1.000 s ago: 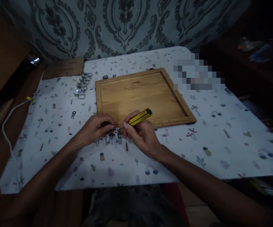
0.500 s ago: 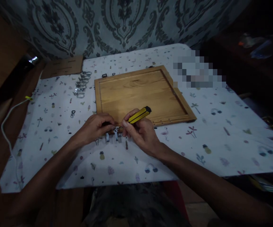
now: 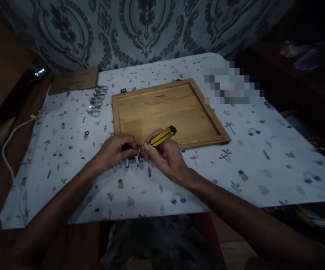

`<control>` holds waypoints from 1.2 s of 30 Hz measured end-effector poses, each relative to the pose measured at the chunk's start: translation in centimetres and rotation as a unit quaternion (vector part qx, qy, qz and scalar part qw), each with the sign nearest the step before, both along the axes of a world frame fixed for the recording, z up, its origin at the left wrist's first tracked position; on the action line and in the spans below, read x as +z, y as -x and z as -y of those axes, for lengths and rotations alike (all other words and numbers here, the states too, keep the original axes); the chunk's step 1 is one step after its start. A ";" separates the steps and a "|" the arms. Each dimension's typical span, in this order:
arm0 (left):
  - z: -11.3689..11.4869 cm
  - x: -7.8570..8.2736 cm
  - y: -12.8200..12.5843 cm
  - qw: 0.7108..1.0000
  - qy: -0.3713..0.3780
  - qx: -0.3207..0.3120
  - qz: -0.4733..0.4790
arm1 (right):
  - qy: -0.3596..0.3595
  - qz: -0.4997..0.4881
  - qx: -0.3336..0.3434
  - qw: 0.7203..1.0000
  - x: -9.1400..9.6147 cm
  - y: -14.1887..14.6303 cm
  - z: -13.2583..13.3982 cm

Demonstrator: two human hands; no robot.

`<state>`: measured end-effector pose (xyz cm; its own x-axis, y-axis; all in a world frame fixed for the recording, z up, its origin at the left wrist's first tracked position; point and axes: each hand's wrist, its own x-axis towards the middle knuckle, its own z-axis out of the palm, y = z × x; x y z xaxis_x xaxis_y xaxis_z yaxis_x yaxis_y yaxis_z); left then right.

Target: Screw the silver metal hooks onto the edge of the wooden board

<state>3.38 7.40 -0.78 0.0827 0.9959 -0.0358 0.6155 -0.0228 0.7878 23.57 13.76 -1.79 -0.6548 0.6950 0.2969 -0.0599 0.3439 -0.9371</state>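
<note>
My right hand is closed around a screwdriver with a yellow and black handle. Its shaft slants down left to a small metal latch at the near edge of the framed wooden panel. Close by on the left, my left hand pinches thumb and forefinger together at the latch's upper end. Whatever lies between those fingertips is too small to make out. A second metal latch sits just below the left fingers. The panel lies flat on the table.
Several metal latches lie in a row left of the panel, near a piece of cardboard. A white cable runs down the left side of the patterned tablecloth. Pixelated blocks cover something at the back right.
The view has shifted slightly. The screwdriver handle sits a little further left, and both hands keep nearly the same place at the latch.
</note>
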 end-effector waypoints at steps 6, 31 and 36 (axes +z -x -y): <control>0.1 -0.3 -0.2 0.999 -0.030 0.004 0.012 | -0.002 0.003 0.004 1.000 0.1 0.0 0.1; 0.4 0.4 0.1 0.995 -0.071 0.054 0.039 | -0.002 -0.019 0.000 1.000 -0.5 0.1 -0.1; 0.5 -0.1 1.9 0.979 -0.111 0.151 0.080 | -0.012 -0.003 -0.016 1.000 0.0 0.0 0.0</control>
<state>1.48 6.92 -0.90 -0.2300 0.9574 0.1744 0.4898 -0.0409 0.8709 23.55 13.75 -1.75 -0.6305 0.7084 0.3172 -0.0537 0.3678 -0.9284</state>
